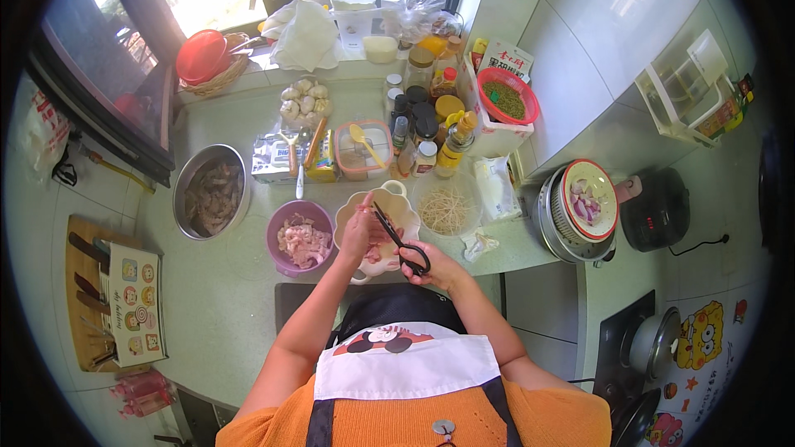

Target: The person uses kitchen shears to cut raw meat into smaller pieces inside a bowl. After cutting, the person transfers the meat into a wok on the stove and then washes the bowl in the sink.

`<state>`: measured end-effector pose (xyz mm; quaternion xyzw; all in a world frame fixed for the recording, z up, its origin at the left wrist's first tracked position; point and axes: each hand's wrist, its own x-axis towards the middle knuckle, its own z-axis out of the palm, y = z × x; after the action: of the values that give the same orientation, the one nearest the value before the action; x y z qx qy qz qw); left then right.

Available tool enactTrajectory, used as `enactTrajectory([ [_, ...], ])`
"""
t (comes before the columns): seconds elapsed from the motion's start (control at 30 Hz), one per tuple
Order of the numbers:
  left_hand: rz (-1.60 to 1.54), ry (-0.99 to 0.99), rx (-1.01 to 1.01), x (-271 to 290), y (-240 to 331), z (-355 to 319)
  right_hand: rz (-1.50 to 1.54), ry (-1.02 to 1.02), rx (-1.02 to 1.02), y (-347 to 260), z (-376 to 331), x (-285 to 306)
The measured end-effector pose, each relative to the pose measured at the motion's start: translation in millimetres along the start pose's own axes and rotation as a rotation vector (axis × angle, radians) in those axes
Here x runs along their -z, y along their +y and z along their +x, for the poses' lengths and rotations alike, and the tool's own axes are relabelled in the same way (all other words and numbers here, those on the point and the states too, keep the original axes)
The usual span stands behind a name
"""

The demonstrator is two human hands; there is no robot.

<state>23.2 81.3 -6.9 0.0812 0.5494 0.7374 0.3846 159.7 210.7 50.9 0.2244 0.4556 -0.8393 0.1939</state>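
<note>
My right hand (434, 266) grips black-handled scissors (401, 242), their blades pointing up-left over a cream scalloped bowl (402, 208). My left hand (360, 230) pinches a small pink piece of raw meat or shrimp just above that bowl, right at the scissor blades. A purple bowl (289, 217) holding pale pink raw pieces sits immediately left of my left hand. A steel bowl (190, 183) with more raw pieces stands farther left.
A clear bowl of thin pale strips (447, 211) sits right of the cream bowl. Seasoning bottles and jars (426, 128), garlic (304, 100), a red sieve of green grains (507, 98) crowd the back. A knife block (91, 281) stands left; pots (580, 207) right.
</note>
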Motion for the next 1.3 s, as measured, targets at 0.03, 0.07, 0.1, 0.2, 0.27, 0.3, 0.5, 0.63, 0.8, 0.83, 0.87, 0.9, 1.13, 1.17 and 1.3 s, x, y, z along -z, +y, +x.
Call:
enactTrajectory([
  [0.03,0.01,0.002,-0.006,0,-3,0,-0.011,0.023,0.008,0,0,-3],
  [0.07,0.004,0.01,-0.01,1,-7,1,-0.023,0.045,0.016,0,0,-6],
  [0.1,-0.002,0.019,-0.013,2,-12,3,-0.042,0.061,0.024,0,1,-7],
  [0.2,-0.016,0.079,-0.026,-3,-11,1,-0.082,0.105,0.04,2,3,-11],
  [0.27,0.008,0.126,0.007,-6,-8,0,-0.087,0.13,0.041,3,4,-13],
  [0.3,0.037,0.146,0.045,-7,-6,1,-0.092,0.136,0.049,4,4,-14],
  [0.5,0.282,0.122,-0.113,1,-19,2,-0.049,0.16,0.081,3,2,-17],
  [0.63,0.453,0.148,-0.218,0,-18,-1,-0.036,0.163,0.102,3,1,-16],
  [0.8,0.544,0.075,-0.273,-6,-12,-13,-0.031,0.176,0.149,6,5,-11],
  [0.83,0.573,0.073,-0.293,-10,-9,-16,-0.05,0.182,0.158,2,3,-13],
  [0.87,0.567,0.077,-0.238,-9,-10,-16,-0.069,0.188,0.166,-1,2,-14],
  [0.9,0.561,0.081,-0.183,-6,-12,-14,-0.074,0.202,0.17,-1,3,-14],
  [1.13,0.113,0.031,0.242,20,-15,5,-0.048,0.283,0.222,-6,0,-2],
  [1.17,-0.014,0.012,0.462,20,-2,0,-0.045,0.278,0.217,-8,-1,-1],
  [1.3,-0.297,-0.136,0.507,30,-13,5,-0.093,0.244,0.159,-7,-3,-1],
])
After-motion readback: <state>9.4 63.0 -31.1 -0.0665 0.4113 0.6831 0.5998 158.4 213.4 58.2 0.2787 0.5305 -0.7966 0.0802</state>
